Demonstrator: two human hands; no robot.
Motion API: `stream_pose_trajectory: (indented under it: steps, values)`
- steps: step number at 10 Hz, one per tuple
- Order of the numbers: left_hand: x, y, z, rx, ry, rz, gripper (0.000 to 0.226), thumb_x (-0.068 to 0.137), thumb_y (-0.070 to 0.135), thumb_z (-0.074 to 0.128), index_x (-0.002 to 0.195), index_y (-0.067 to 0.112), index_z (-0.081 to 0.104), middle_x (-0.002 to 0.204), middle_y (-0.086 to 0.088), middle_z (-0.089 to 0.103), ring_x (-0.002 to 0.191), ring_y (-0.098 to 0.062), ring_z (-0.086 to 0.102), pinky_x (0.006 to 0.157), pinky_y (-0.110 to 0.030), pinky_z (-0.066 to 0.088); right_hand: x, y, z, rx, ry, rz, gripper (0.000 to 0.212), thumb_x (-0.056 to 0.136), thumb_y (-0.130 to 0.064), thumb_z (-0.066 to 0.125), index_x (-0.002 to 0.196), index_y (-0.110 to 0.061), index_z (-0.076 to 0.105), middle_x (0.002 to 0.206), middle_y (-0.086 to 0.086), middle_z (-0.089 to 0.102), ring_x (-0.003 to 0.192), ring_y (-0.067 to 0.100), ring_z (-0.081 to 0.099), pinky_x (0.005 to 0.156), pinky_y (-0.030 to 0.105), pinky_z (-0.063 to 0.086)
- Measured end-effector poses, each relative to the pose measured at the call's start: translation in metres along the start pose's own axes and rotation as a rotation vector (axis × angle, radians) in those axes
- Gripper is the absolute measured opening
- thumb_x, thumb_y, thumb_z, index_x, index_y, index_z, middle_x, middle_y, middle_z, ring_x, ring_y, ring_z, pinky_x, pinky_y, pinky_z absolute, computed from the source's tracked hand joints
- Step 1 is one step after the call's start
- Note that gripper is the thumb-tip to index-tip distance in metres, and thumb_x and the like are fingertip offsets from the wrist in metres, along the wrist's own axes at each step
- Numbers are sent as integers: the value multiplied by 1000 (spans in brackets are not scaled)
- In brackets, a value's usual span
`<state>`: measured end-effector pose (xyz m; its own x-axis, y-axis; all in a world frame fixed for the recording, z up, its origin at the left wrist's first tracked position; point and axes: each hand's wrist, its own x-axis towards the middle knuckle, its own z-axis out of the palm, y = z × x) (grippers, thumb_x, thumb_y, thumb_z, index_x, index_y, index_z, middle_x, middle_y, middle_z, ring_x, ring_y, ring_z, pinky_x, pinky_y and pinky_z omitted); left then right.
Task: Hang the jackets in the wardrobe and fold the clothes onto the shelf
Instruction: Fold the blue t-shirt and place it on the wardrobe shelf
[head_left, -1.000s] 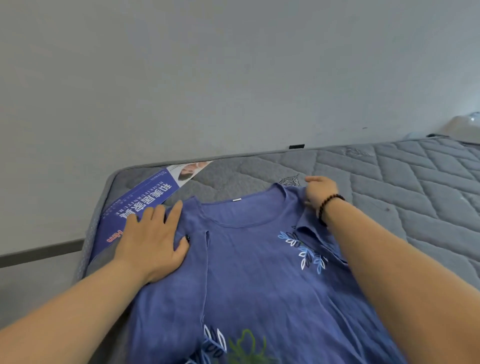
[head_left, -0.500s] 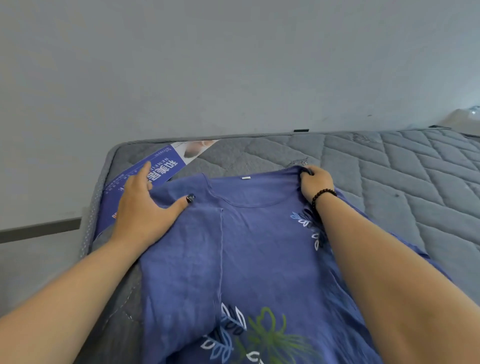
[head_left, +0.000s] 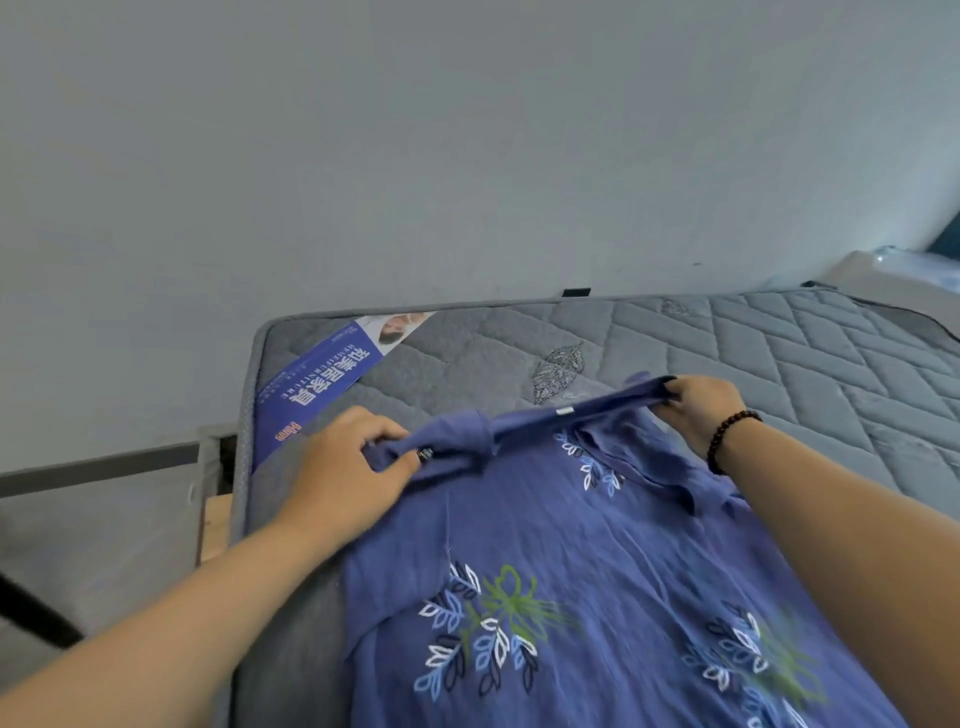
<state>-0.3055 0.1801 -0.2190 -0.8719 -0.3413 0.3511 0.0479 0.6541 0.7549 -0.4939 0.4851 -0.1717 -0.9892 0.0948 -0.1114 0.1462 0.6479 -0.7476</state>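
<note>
A blue shirt (head_left: 597, 545) with white, blue and green leaf prints lies spread on the grey quilted mattress (head_left: 779, 364). My left hand (head_left: 348, 473) pinches the shirt's left shoulder, thumb on top of the bunched cloth. My right hand (head_left: 701, 410), with a dark bead bracelet on the wrist, grips the right shoulder. Between the two hands the neckline is lifted off the mattress and pulled taut toward me. No wardrobe, shelf or jacket is in view.
A blue and white printed label (head_left: 322, 384) lies on the mattress's far left corner. A plain grey wall (head_left: 467, 156) stands behind the bed. The mattress's left edge (head_left: 244, 467) drops to the bed frame and floor. A pale object (head_left: 893, 270) sits at the far right.
My hands went from lying flat on the shoulders to gripping them. The top edge of the shirt has come up off the mattress and folded toward me.
</note>
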Motion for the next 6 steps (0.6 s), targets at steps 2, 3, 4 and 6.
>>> stream_pose_trajectory:
  steps: [2,3,4,6]
  values:
    - [-69,53,-3,64,-52,210,17,73,27,68,81,33,55,82,13,51,71,-7,54,60,-15,42,-62,29,-49,601,33,142,37,89,11,42,70,-16,60,70,0,67,75,15,52,89,35,48]
    - [-120,76,-4,261,-110,394,18,70,30,53,87,29,47,89,11,46,63,-14,51,45,-27,42,-96,56,-71,719,136,199,29,91,3,40,70,-12,54,71,7,61,62,14,57,73,32,50]
    - [-174,101,-10,367,-210,520,19,66,22,50,82,26,39,84,5,38,50,-21,40,38,-32,34,-145,91,-88,845,225,327,20,85,-19,56,68,-8,58,74,12,64,61,21,56,62,33,47]
    - [-267,126,-11,321,-247,180,12,76,35,41,87,37,45,95,5,41,49,-8,44,48,-13,34,-216,174,-112,676,185,420,27,66,-6,83,89,-1,70,77,13,67,71,24,58,81,38,52]
